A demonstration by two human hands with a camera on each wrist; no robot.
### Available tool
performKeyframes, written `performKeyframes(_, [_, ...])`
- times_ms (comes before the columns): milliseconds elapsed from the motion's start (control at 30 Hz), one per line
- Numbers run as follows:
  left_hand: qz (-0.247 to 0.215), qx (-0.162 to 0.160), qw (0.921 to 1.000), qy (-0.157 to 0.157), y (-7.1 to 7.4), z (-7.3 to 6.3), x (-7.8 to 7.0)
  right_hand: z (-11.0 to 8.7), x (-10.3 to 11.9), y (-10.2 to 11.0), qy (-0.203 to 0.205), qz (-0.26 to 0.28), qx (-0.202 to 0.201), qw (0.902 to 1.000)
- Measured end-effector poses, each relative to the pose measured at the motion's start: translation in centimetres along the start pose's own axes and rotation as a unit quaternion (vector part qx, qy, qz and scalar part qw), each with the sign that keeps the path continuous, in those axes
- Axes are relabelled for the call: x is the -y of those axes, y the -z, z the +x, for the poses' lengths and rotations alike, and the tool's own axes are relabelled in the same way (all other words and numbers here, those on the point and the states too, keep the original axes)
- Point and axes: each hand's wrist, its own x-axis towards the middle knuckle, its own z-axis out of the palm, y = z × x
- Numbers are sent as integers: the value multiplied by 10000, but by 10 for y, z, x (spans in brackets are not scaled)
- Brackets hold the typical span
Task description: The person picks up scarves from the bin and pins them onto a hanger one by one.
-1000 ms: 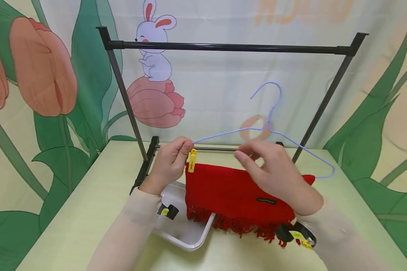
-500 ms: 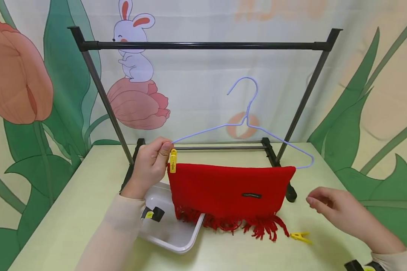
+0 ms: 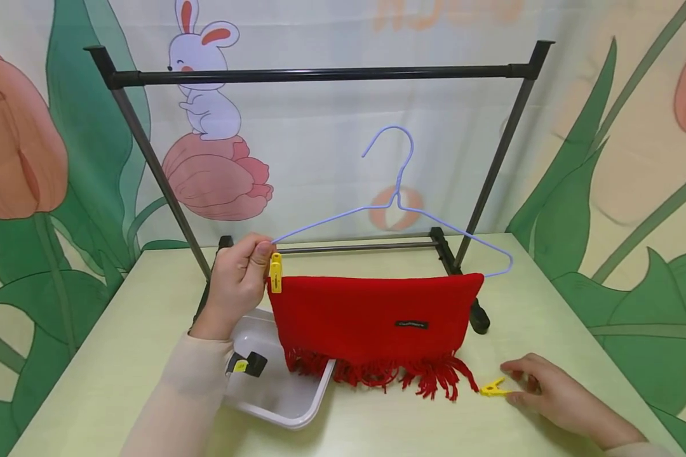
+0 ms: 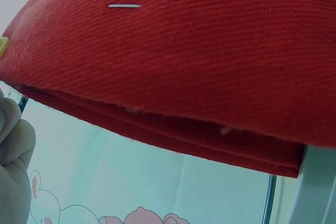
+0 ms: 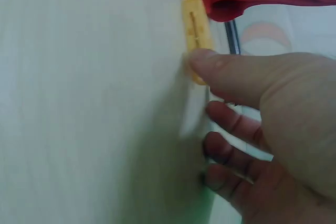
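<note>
My left hand (image 3: 237, 279) pinches the left end of a light blue wire hanger (image 3: 398, 190) and holds it up. A red fringed scarf (image 3: 371, 311) hangs folded over the hanger's lower bar, fringe downward. A yellow clothespin (image 3: 275, 273) clips its upper left corner, just beside my left thumb. On the table at the right lies a second yellow clothespin (image 3: 493, 388), close to the fringe's end. My right hand (image 3: 554, 397) is at it, the thumb overlapping its handle end in the right wrist view and the index finger slightly above it, fingers apart.
A black metal rack (image 3: 331, 75) stands behind the hanger on the pale table (image 3: 411, 425). Under the scarf's left side sits a white plastic basin (image 3: 297, 419). A printed cloth with a rabbit (image 3: 206, 114) and tulips hangs behind.
My right hand has moved from in front of the scarf down and right to the loose clothespin. The left hand keeps its grip on the hanger, as the head view turns right.
</note>
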Motion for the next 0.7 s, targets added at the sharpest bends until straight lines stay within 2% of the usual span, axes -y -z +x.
performKeyframes(233, [-95,20,9999,133,1,-2,-1,-4,-4,-7,348,147,-360,9986])
performKeyframes(300, [-91,16,9999,132,1,-2,-1,-5,-4,-7,279,328,-439,9981])
performKeyframes(367, [-103,6,9999,121,2,-2,-1,-5,-3,-6,57,732,-492,9961])
performKeyframes(500, [-119,-24,9999,85,2,-2,0,-5,0,-5,-190,1704,-822,9817])
performKeyframes(567, [-128,-36,9999,67,2,-2,0,-6,2,-4,-41,2031,-1066,9733])
performKeyframes(700, [-135,-53,9999,56,1,-3,0,-5,8,0,218,2292,-1509,9614])
